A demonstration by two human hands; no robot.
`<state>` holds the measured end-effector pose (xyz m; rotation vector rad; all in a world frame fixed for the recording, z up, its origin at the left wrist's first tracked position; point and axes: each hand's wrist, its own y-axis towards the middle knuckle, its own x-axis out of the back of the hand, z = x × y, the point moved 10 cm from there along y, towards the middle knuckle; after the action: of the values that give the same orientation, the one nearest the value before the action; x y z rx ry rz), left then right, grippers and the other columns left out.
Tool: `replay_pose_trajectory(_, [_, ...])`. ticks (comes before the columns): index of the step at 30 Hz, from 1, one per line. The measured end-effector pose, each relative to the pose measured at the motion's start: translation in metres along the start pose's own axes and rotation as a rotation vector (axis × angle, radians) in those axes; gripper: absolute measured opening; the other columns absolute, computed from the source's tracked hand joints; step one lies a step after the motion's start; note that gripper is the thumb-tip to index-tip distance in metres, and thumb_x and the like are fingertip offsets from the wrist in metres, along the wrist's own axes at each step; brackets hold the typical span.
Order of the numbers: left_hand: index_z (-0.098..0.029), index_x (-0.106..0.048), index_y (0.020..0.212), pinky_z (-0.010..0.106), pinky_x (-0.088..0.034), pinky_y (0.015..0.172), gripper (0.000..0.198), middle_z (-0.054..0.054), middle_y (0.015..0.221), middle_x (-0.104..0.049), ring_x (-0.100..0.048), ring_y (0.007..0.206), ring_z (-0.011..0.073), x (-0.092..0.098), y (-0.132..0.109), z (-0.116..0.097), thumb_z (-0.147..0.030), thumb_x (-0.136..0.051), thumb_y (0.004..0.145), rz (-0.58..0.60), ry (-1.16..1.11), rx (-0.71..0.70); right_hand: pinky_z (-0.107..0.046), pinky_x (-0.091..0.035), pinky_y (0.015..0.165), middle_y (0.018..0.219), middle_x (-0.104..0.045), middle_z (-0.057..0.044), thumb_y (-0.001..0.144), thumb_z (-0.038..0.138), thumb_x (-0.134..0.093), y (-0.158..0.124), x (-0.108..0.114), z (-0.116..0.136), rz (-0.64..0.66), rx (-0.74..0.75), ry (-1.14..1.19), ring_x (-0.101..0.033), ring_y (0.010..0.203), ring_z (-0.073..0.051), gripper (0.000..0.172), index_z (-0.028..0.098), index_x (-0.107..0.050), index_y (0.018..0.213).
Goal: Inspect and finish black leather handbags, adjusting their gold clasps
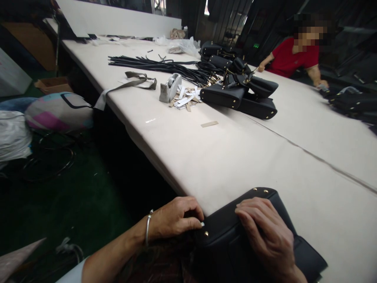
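Observation:
A black bag (224,222) with gold studs on its base lies at the table's near edge, base turned up. My left hand (179,216), with a silver bangle at the wrist, is at the bag's left end. Its thumb and index finger are pinched together beside a stud, with a tiny pale bit at the thumb tip that is too small to name. My right hand (266,232) rests over the bag's right part, its fingers bent together against the black surface, the bag steadied under it.
Across the white table (188,153) are a pile of black bags (235,90), black straps (153,65), a tape dispenser (171,88), paper strips (187,98) and a grey band (126,84). A person in red (291,59) works at the far side.

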<state>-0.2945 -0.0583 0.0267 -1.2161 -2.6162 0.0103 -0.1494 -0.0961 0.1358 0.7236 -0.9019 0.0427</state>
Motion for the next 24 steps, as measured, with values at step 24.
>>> replay_pose_trajectory(24, [-0.016, -0.066, 0.091, 0.02, -0.043, 0.063, 0.015, 0.0, 0.081, -0.063, -0.055, 0.073, 0.0128, -0.014, 0.007, 0.02, -0.022, -0.069, 0.078, 0.167, -0.293, 0.139, -0.035, -0.046, 0.076, 0.075, -0.066, 0.0, 0.085, 0.006, -0.057, 0.001, -0.002, -0.001, 0.013, -0.005, -0.005, -0.064, 0.074, -0.015, 0.013, 0.018, -0.061, 0.088])
